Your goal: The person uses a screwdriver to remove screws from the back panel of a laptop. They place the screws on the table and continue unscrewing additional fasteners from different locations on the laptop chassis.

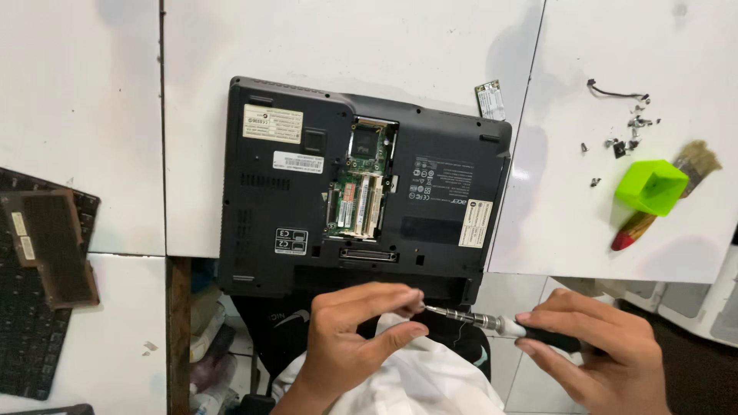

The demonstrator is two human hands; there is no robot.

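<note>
Head view. My right hand closes its grip round the black handle of a screwdriver, which lies nearly level below the near edge of the desk, its metal shaft pointing to my left. My left hand pinches the tip of that shaft between thumb and forefinger; whether a screw sits at the tip, I cannot tell. Both hands hover over my lap, above a fold of white cloth.

Just beyond the hands, a black laptop lies upside down on the desk, its near edge overhanging the desk's near edge. A hatch in its base stands open, exposing green circuit boards.

A small loose circuit card lies just beside the laptop's far right corner. Toward the right edge of the desk sit a bright green cup, a paintbrush partly behind it, scattered small screws and a short black wire. At the left edge, a black keyboard carries a brown panel.
</note>
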